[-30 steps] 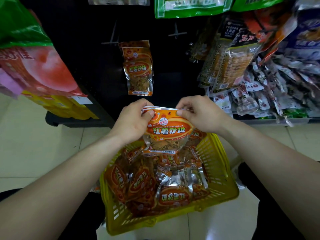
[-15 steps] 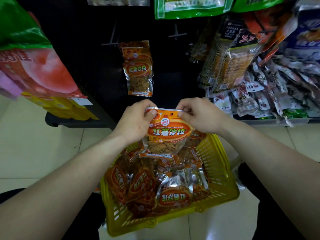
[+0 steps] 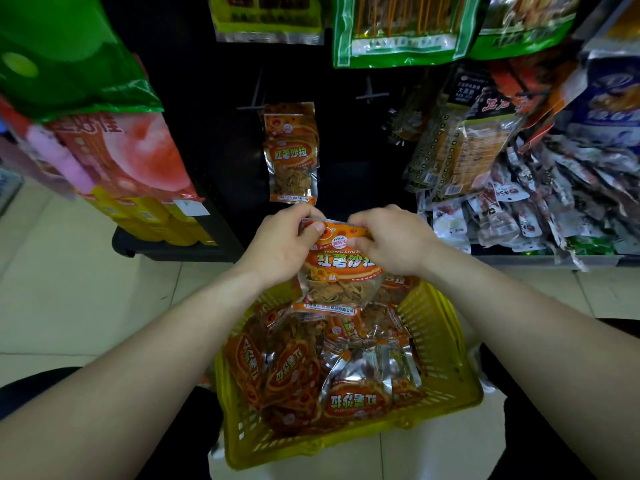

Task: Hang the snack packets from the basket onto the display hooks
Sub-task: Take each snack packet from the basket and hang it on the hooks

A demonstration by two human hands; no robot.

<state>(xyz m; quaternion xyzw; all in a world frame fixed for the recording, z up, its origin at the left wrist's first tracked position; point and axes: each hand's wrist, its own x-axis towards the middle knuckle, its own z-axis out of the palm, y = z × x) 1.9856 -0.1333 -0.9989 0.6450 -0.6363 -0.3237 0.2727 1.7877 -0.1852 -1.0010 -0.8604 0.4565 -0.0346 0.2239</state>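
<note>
The left hand (image 3: 280,247) and the right hand (image 3: 391,240) hold together one orange snack packet (image 3: 341,271) by its top edge. The left hand pinches the top left corner, with the thumb on the front side. The right hand has its fingers curled over the top right part. The packet hangs upright with its printed front toward the person, and yellowish strips show through its clear lower part. It is above the far end of the yellow basket (image 3: 446,341). I cannot tell if its bottom edge touches the packets below.

The basket stands on the pale tiled floor (image 3: 69,289), between the two forearms. It is full of loose packets (image 3: 356,400) of the same kind, lying in disorder, several with the label upside down.

On the black display panel (image 3: 214,116), just beyond the hands, some hanging packets (image 3: 292,161) of the same kind are on a hook. To the right of them a bare hook (image 3: 369,93) sticks out. Higher up hang green packets (image 3: 398,29). On the right a shelf carries a heap of small packets (image 3: 519,216), and on the left hangs a big red and pink bag (image 3: 131,157).
</note>
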